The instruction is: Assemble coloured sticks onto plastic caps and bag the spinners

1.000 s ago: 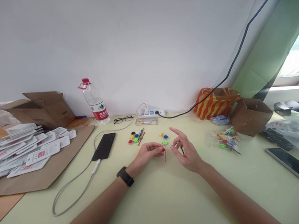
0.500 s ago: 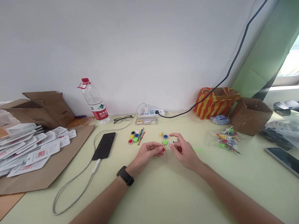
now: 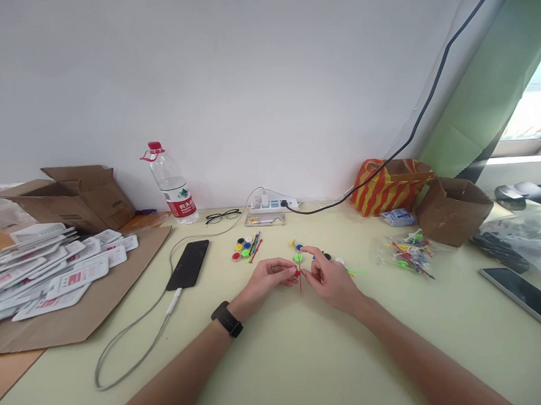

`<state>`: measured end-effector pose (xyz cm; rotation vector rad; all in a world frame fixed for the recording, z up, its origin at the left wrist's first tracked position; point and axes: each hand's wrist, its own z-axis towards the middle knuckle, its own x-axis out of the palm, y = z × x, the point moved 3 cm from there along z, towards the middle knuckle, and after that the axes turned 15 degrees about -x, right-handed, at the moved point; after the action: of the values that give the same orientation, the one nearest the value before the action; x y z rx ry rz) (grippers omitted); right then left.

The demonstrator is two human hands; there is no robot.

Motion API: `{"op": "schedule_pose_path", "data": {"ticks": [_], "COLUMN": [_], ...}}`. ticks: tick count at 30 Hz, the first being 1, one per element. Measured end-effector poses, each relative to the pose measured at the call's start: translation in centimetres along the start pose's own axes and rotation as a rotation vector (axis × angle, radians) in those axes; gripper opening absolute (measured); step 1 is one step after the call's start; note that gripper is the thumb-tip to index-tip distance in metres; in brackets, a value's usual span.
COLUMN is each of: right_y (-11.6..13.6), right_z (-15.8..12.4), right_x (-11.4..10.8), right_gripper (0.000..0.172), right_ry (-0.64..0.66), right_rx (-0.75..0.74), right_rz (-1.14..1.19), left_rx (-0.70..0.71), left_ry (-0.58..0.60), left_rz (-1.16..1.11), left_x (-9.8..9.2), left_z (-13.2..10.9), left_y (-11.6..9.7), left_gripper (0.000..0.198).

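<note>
My left hand [image 3: 274, 275] pinches a small red plastic piece [image 3: 296, 273] between thumb and fingertips. A thin red stick [image 3: 301, 282] stands out at that piece, crossing it upright. My right hand [image 3: 331, 276] is just to the right, thumb tip close to the stick and index finger held apart above; I cannot tell whether the thumb touches it. Beyond the hands lie a green disc [image 3: 298, 258], a blue disc [image 3: 299, 248] and a small yellow piece [image 3: 292, 243]. A black disc [image 3: 328, 257], a white piece [image 3: 340, 261] and a green stick [image 3: 359, 273] show behind my right hand.
Several coloured discs [image 3: 240, 247] and sticks [image 3: 254, 245] lie left of centre. A phone [image 3: 188, 264] on a cable, a water bottle [image 3: 179, 198], glasses [image 3: 223, 216] and a power strip [image 3: 274, 203] surround them. Right are a bag of parts [image 3: 409, 252] and a cardboard box [image 3: 455, 211].
My right hand has moved left, close to my left hand. The thin red stick now shows upright at the red piece; the black and white parts behind my right hand are uncovered.
</note>
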<state>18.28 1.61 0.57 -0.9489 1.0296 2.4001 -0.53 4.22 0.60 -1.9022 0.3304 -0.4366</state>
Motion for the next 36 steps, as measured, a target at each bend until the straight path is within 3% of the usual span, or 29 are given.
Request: {"op": "schedule_pose_path", "data": {"ticks": [12,16,21,23,26,28,32,36], "right_y": [0.3,0.3,1.1,1.3,1.0,0.7,0.0,-0.1], "right_z": [0.0,0.0,0.1,0.2,0.3,0.3,0.4,0.3], "right_x": [-0.2,-0.6,-1.7,-1.9,-1.4,-1.2,-1.1,-0.7], "right_gripper": [0.042,0.045,0.060,0.057,0.043,0.038,0.037,0.042], "right_ry": [0.008,-0.102,-0.220,-0.157,0.002,0.019,-0.065,-0.012], "right_rx": [-0.011,-0.031,-0.088,-0.043,0.138,0.201,0.145,0.086], "right_rz": [-0.029,-0.009,0.134,0.228,0.458,0.548,0.291,0.033], "left_rx": [-0.009,-0.015,-0.030,-0.032,-0.034,-0.035,-0.030,-0.031], "left_ry": [0.013,0.008,0.008,0.009,0.018,0.027,0.032,0.036], "left_rz": [0.006,-0.001,-0.008,-0.022,-0.036,-0.036,-0.025,-0.012], "left_x": [-0.4,-0.3,-0.3,-0.4,-0.5,-0.5,-0.6,-0.6], "left_z": [0.3,0.3,0.3,0.4,0.4,0.5,0.6,0.6], "left_y": [0.4,0.3,0.3,0.4,0.5,0.5,0.6,0.7], "left_gripper": [0.030,0.031,0.030,0.028,0.026,0.025,0.024,0.024]}}
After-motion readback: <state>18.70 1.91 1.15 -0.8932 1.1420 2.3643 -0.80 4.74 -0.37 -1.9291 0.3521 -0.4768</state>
